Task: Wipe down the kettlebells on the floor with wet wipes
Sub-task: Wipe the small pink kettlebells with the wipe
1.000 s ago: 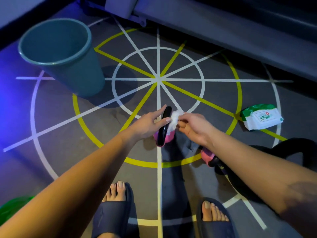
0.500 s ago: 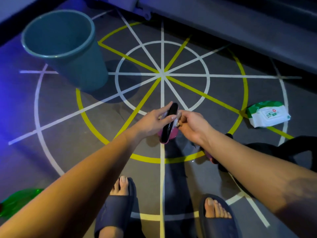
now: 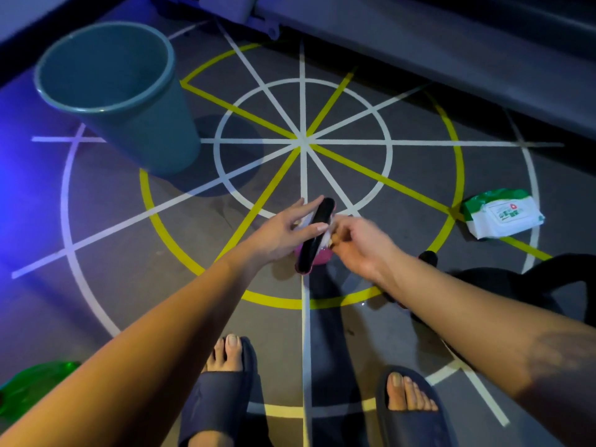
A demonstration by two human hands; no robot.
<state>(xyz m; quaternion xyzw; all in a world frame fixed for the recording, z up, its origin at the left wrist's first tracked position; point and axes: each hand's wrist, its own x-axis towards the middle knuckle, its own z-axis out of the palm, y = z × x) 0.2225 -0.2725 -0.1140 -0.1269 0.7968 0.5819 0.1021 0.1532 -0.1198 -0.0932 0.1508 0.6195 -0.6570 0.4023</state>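
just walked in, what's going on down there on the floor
A person stands over a pink kettlebell with a black handle. The left hand steadies the handle with straight fingers while the right hand pinches a wet wipe against it. A pack of wipes lies on the floor to the right, a teal bin at left.

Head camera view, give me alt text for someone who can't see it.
A person's left grip rests straight-fingered on a pink kettlebell while the right grip pinches a wet wipe against its black handle. A teal bin stands upper left, a wipes pack right.
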